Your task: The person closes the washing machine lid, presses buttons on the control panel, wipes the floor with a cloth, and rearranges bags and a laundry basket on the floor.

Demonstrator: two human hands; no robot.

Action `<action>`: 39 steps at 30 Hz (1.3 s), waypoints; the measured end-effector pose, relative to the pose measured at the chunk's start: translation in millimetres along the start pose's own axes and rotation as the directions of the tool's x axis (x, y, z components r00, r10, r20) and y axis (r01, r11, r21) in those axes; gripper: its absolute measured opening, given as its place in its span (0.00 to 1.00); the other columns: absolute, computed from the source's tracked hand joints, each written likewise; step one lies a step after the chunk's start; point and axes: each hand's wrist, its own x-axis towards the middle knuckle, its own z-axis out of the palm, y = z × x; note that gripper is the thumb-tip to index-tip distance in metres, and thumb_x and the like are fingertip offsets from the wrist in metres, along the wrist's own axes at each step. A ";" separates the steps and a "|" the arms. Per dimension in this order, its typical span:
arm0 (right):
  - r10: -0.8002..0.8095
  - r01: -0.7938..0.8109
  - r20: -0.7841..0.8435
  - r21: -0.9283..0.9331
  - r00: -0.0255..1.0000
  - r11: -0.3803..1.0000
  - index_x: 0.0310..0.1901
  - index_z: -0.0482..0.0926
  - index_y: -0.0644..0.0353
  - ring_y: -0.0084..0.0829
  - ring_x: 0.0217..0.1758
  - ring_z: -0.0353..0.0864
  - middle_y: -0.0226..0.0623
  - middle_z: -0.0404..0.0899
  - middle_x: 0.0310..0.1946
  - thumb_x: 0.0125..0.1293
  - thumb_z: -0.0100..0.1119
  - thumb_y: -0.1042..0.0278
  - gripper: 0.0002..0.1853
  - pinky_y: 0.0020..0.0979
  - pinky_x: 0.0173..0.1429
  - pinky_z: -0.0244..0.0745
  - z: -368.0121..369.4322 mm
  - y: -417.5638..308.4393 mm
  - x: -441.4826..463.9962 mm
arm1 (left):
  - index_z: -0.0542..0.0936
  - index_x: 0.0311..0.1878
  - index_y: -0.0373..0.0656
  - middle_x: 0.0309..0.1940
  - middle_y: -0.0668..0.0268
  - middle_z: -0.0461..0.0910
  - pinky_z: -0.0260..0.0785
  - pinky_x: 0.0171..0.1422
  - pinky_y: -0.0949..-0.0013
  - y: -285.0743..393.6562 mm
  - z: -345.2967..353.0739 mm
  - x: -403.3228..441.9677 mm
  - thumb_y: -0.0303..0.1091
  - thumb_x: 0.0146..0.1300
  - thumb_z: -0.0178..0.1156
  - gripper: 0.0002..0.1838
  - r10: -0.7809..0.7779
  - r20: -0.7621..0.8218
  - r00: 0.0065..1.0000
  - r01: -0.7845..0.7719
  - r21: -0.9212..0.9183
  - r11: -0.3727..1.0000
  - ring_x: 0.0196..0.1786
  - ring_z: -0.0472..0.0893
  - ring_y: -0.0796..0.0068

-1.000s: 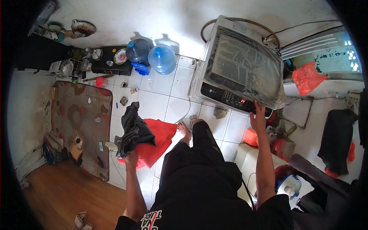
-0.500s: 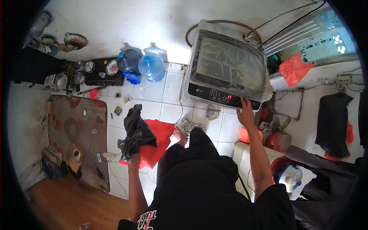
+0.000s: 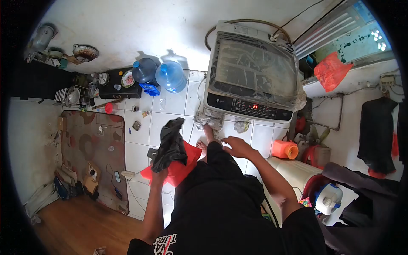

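My left hand is closed around a crumpled black plastic bag. A red plastic bag hangs in the same bunch, partly behind the black one. My right hand is in front of my body above the knee, fingers apart and nothing in them. Beyond it stands a top-loading washing machine with its lid down. Its control panel shows lit red digits that look like 27.
Two large water jugs stand by the wall. A grey rag lies at my foot, a crumpled bundle beside it. At right are an orange container and a cream-coloured appliance. A patterned mat covers the left floor.
My right hand has left the washing machine's panel and come back toward my body. The bags in my left hand have shifted right. One foot has moved forward onto the rag.
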 end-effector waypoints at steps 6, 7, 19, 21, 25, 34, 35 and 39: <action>-0.025 0.020 0.106 0.048 0.994 0.999 0.59 0.75 0.61 0.47 0.55 0.80 0.47 0.82 0.49 0.68 0.57 0.57 0.22 0.42 0.60 0.73 11.9 3.9 27.8 | 0.79 0.53 0.36 0.47 0.54 0.83 0.73 0.55 0.62 6.7 19.7 12.2 0.25 0.66 0.54 0.14 -0.057 -0.029 0.998 0.051 -0.155 0.987 0.50 0.82 0.57; -0.030 0.025 0.110 0.043 0.993 0.999 0.59 0.75 0.61 0.47 0.55 0.80 0.47 0.82 0.49 0.68 0.57 0.57 0.22 0.42 0.60 0.73 12.4 7.8 34.2 | 0.80 0.53 0.36 0.47 0.54 0.83 0.73 0.55 0.62 5.1 21.5 14.2 0.25 0.67 0.54 0.14 -0.071 -0.029 0.997 0.068 -0.083 0.994 0.50 0.82 0.58; 0.230 -0.129 0.385 -0.269 0.894 0.954 0.62 0.73 0.61 0.51 0.56 0.79 0.52 0.81 0.52 0.65 0.56 0.46 0.31 0.47 0.61 0.72 60.5 84.7 119.1 | 0.79 0.52 0.37 0.47 0.57 0.83 0.72 0.58 0.63 -42.7 18.1 102.4 0.26 0.70 0.48 0.13 0.035 -0.123 0.992 -0.047 -0.100 0.994 0.50 0.81 0.61; 0.254 -0.186 0.284 -0.246 0.924 0.951 0.58 0.76 0.59 0.50 0.56 0.80 0.49 0.82 0.51 0.65 0.54 0.47 0.28 0.46 0.58 0.75 87.1 99.7 125.7 | 0.78 0.53 0.38 0.47 0.58 0.82 0.72 0.57 0.64 -115.6 22.8 98.9 0.26 0.70 0.48 0.13 -0.065 -0.046 0.997 0.062 -0.062 0.996 0.49 0.81 0.63; 0.297 -0.282 0.269 -0.092 0.916 0.955 0.58 0.75 0.60 0.50 0.57 0.79 0.52 0.81 0.52 0.67 0.47 0.37 0.33 0.47 0.59 0.73 86.7 67.7 131.0 | 0.76 0.55 0.38 0.47 0.60 0.82 0.73 0.54 0.68 -192.7 26.3 117.1 0.24 0.66 0.53 0.15 -0.117 0.045 0.992 0.125 -0.282 0.951 0.48 0.81 0.67; 0.698 -0.698 0.042 0.094 0.715 0.710 0.69 0.63 0.65 0.58 0.61 0.75 0.64 0.76 0.55 0.64 0.56 0.41 0.40 0.49 0.65 0.69 253.9 134.3 169.8 | 0.76 0.55 0.35 0.45 0.58 0.83 0.73 0.54 0.69 -262.1 30.2 186.3 0.17 0.60 0.55 0.18 -0.008 0.327 0.945 0.163 -0.451 0.877 0.49 0.82 0.69; 0.707 -0.708 0.046 0.084 0.706 0.702 0.69 0.63 0.65 0.57 0.63 0.73 0.65 0.75 0.57 0.64 0.56 0.39 0.42 0.48 0.67 0.68 269.6 143.9 183.4 | 0.76 0.55 0.35 0.45 0.57 0.83 0.72 0.54 0.69 -272.5 33.5 192.6 0.17 0.60 0.54 0.18 -0.019 0.341 0.940 0.172 -0.424 0.889 0.49 0.82 0.69; 0.697 -0.693 0.057 0.187 0.715 0.696 0.70 0.62 0.68 0.54 0.68 0.69 0.65 0.69 0.63 0.64 0.54 0.35 0.45 0.45 0.71 0.65 317.9 191.3 239.3 | 0.77 0.53 0.35 0.44 0.56 0.84 0.74 0.54 0.67 -338.8 58.1 204.5 0.19 0.60 0.52 0.17 0.053 0.358 0.932 0.098 -0.391 0.915 0.48 0.83 0.63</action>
